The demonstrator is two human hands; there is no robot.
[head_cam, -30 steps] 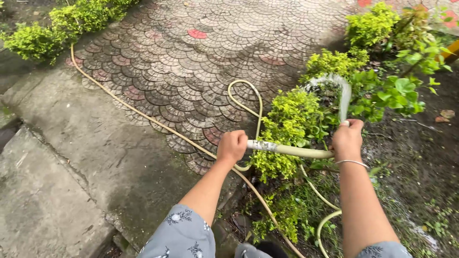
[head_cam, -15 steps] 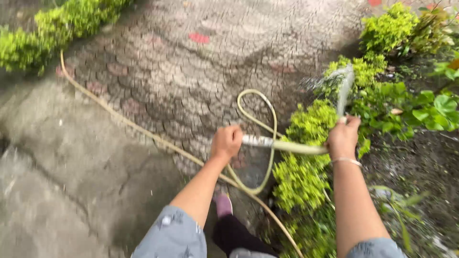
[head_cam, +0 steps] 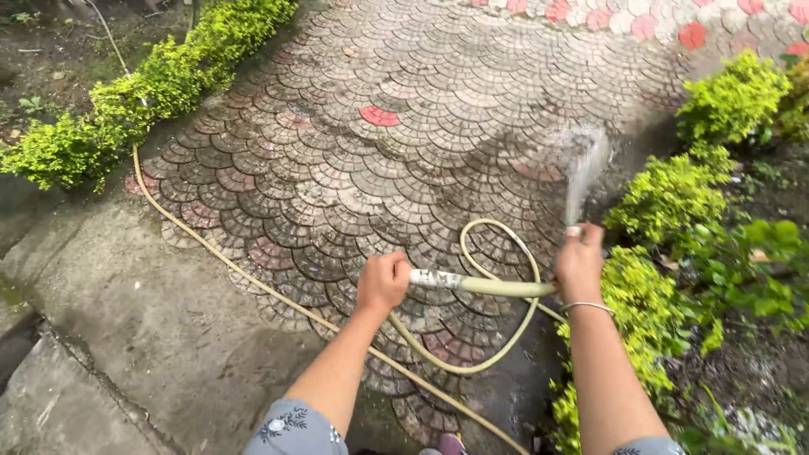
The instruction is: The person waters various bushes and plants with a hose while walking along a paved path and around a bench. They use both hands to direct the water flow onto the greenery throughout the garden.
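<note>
A pale yellow-green garden hose (head_cam: 493, 287) runs level between my two hands. My left hand (head_cam: 383, 283) grips it in a fist near a whitish taped stretch. My right hand (head_cam: 579, 263), with a thin bangle on the wrist, holds the hose end. A jet of water (head_cam: 584, 173) sprays up and away from that hand, over the wet paving and towards the bushes. Behind my hands the hose makes a loop (head_cam: 499, 333) on the ground.
Scalloped grey and red paving (head_cam: 354, 160) fills the middle, with a concrete slab (head_cam: 126, 312) at the near left. The hose trails off left along a low hedge (head_cam: 143, 93). Green bushes (head_cam: 674, 198) and dark soil line the right side.
The view has shifted left, so the bushes now lie further right. The water jet now falls over the paving beside the bushes. Both hands keep their hold on the hose.
</note>
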